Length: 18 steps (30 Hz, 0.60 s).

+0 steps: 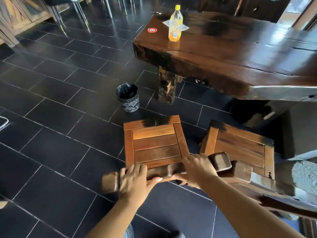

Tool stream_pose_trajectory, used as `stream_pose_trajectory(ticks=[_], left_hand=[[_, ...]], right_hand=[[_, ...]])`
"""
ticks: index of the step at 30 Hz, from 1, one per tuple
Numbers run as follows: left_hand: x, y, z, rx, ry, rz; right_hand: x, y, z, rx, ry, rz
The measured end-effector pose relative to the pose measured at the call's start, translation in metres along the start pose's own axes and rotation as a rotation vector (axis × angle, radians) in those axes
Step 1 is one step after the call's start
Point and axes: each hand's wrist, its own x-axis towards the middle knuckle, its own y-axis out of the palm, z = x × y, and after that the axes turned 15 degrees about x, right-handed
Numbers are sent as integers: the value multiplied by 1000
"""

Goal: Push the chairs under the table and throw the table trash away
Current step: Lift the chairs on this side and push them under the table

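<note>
Both hands grip the top rail of the near chair (155, 145), left hand (134, 180) and right hand (197, 169) side by side; a second chair (240, 146) stands just right of it; both sit clear of the table (240, 54); a bottle (175, 23) and napkin (185, 26) rest on the far end; a bin (128, 97) stands by the table leg.

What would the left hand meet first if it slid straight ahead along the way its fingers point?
The left hand, gripping the chair's backrest, points forward over the slatted seat. Past the seat's far edge, the lined trash bin on the floor looks roughly in line, though depth is uncertain.
</note>
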Motion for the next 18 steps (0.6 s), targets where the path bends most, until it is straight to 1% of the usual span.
stream_pose_trajectory(ticks=[2, 7, 11, 15, 18], left_hand=[[0, -1, -1, -10, 6, 11], [3, 7, 5, -8, 47, -33], [12, 11, 16, -16, 111, -84], [31, 13, 23, -36, 177, -127], [52, 15, 27, -50, 225, -130]], right_hand=[[0, 0, 0, 11, 16, 8], [-1, 1, 2, 58, 46, -6], [-8, 1, 11, 93, 70, -44], [-7, -1, 14, 131, 135, -60], [-1, 3, 14, 146, 177, -99]])
